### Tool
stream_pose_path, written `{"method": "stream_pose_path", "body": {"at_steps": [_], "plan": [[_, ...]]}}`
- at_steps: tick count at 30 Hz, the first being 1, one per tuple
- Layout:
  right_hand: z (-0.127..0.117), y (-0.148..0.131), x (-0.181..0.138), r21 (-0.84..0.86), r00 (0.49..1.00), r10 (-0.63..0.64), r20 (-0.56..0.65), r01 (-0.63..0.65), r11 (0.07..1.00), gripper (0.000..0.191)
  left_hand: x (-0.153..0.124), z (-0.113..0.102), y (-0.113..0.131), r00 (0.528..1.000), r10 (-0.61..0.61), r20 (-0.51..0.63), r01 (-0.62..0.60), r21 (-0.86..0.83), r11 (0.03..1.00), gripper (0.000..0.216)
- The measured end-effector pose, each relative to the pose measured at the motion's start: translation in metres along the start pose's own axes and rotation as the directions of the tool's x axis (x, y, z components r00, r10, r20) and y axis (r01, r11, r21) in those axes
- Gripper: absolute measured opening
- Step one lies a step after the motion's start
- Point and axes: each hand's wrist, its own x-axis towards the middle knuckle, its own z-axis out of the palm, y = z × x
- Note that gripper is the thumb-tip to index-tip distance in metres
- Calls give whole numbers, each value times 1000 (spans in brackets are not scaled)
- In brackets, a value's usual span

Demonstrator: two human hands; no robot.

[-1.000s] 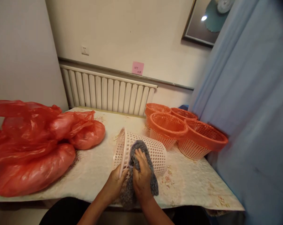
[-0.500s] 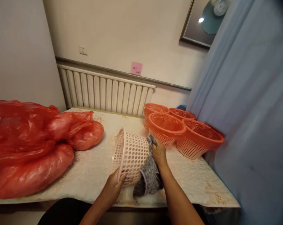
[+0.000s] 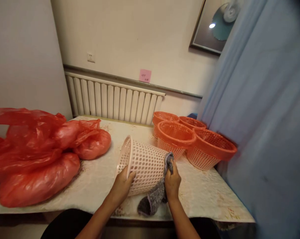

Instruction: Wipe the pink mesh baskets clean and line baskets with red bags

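Note:
A pale pink plastic basket (image 3: 147, 162) with a lattice wall lies tipped on its side, its mouth facing left. My left hand (image 3: 122, 186) grips the near part of its rim, thumb on the outside. At the basket's base, my right hand (image 3: 173, 179) is closed on a grey cloth (image 3: 156, 196) with a lilac edging. The cloth is pressed against the base, and its lower end hangs down toward the table (image 3: 197, 199). The fingertips of the right hand are partly hidden by the cloth.
Several baskets with red plastic liners, one at the front (image 3: 176, 134), stand upright at the right, beside a blue curtain (image 3: 259, 116). Bulging red plastic bags (image 3: 40, 179) fill the table's left side. A white radiator (image 3: 110, 99) runs along the wall behind.
The pink basket has turned, so more of its side and base end shows. My right hand has shifted slightly right and down with the cloth. The left hand keeps the rim.

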Motion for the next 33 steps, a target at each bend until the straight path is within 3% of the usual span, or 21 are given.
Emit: {"method": "stream_pose_path", "body": {"at_steps": [2, 5, 9, 13, 18, 21, 25, 29, 33], "plan": [[2, 2, -18, 17, 998, -1, -56, 2, 1000, 49, 5, -2, 2, 999, -19, 35, 18, 12, 1000, 37], [9, -6, -44, 34, 999, -31, -44, 33, 999, 47, 6, -4, -5, 999, -32, 44, 32, -4, 999, 37], [26, -45, -64, 149, 964, -261, 51, 251, 956, 48, 3, -3, -17, 1000, 2, 14, -2, 1, 1000, 40], [39, -99, -57, 260, 869, -462, 175, 412, 873, 46, -3, -1, -25, 994, 104, 16, -104, 14, 994, 39], [45, -131, -21, 245, 823, -499, 273, 442, 863, 55, -12, 0, -37, 996, 93, -1, -93, 64, 994, 39], [44, -123, 2, 183, 846, -441, 301, 403, 897, 54, -17, 1, -40, 998, 67, 13, -68, 78, 995, 40], [31, -90, 35, 42, 915, -247, 318, 247, 968, 43, -22, 3, -40, 998, 56, 14, -57, 77, 995, 39], [10, -38, 62, -91, 967, -73, 245, 98, 991, 33, -25, 7, -43, 999, 52, -8, -51, 99, 994, 40], [-6, 2, 61, -150, 990, 48, 133, -28, 988, 33, -26, 10, -48, 1000, 31, 6, -31, 83, 996, 40]]}}
